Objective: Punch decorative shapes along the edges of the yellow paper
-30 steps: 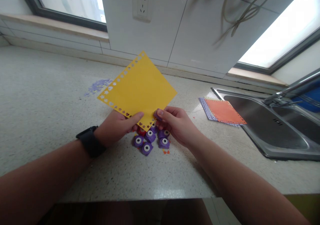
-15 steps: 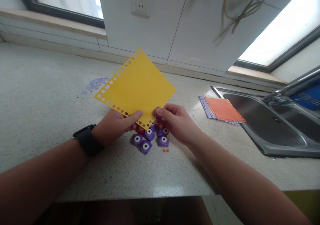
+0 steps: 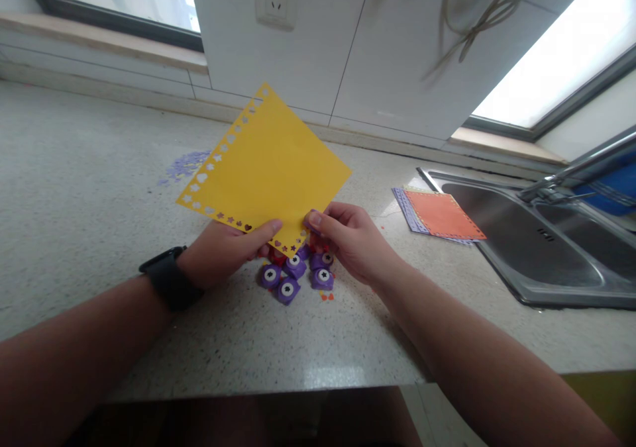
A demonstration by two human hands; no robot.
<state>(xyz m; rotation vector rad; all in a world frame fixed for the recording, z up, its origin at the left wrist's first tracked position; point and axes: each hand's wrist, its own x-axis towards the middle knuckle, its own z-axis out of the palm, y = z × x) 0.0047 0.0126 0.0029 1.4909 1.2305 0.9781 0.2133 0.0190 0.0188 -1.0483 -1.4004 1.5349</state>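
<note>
A yellow sheet of paper (image 3: pixel 268 162) is held up at a slant, with small shapes such as stars and hearts cut along two edges. My left hand (image 3: pixel 233 242) pinches its lower left edge, thumb on top and fingers hidden beneath. At the lower right edge, my right hand (image 3: pixel 348 235) is closed on a small purple craft punch (image 3: pixel 312 220), mostly covered by my thumb and the paper. Under the paper's near corner lie several purple craft punches (image 3: pixel 288 289) with white round faces, and some red parts show among them.
Purple paper bits (image 3: pixel 186 165) are scattered on the speckled counter (image 3: pixel 89 222) at the left. To the right, a stack of punched sheets with an orange sheet (image 3: pixel 444 214) on top overlaps the rim of a steel sink (image 3: pixel 511 255). Orange bits (image 3: pixel 326 297) lie near the punches.
The yellow sheet has turned slightly, its far and left corners shifting left. Both hands keep their grip in nearly the same place, and the whole view has shifted a little.
</note>
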